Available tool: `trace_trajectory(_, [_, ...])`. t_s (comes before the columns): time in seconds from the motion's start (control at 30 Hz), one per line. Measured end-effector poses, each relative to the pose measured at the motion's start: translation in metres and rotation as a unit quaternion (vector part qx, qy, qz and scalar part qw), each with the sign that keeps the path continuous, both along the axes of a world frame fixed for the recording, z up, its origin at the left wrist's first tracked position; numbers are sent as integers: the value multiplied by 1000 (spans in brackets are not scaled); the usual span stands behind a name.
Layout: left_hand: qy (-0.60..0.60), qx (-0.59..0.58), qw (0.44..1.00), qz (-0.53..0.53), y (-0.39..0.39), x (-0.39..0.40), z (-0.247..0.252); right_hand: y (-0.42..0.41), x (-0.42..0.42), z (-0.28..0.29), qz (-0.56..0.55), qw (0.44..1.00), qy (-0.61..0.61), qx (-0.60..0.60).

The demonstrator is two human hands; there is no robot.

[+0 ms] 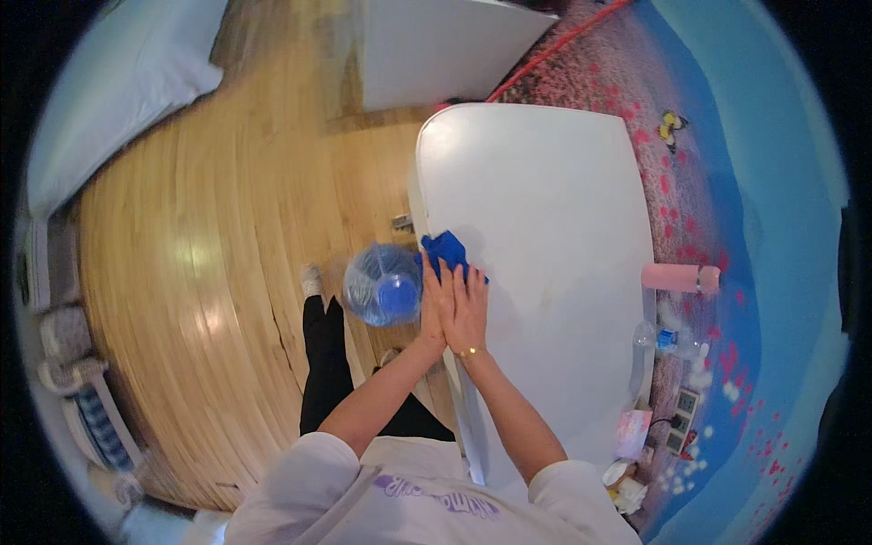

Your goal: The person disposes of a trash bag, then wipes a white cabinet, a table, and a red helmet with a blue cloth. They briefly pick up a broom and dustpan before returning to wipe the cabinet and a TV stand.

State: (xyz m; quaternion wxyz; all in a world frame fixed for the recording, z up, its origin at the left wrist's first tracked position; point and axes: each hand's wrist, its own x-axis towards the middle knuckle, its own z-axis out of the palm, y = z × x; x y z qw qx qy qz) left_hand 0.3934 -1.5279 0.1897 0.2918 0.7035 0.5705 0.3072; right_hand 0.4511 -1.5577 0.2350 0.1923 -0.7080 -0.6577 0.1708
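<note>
A blue cloth (444, 249) lies bunched at the left edge of the white tabletop (538, 197). My right hand (467, 306) rests on it with the fingers stretched over its lower part. Close against it is my left hand (433, 308), its fingertips touching the cloth's lower left side at the table edge. Both hands lie flat, side by side; whether the fingers pinch the cloth cannot be seen. Beside my left hand, below the table edge, stands a large clear blue water jug (381, 283) with a blue cap.
At the table's wall side stand a pink bottle (681, 278), a clear plastic bottle (666, 338) and a pink box (634, 433). A power socket strip (682, 421) is on the painted wall. A white panel (449, 54) stands beyond the table; a bed (136, 82) is at upper left.
</note>
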Motion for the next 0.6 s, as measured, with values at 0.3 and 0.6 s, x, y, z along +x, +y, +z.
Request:
trace_trajectory(0.3, [151, 62, 984, -71, 202, -19, -9, 188, -30, -11, -119, 990, -18, 77])
trace_trajectory(0.6, [226, 171, 905, -318, 197, -84, 23, 154, -98, 3, -259, 965, -32, 5])
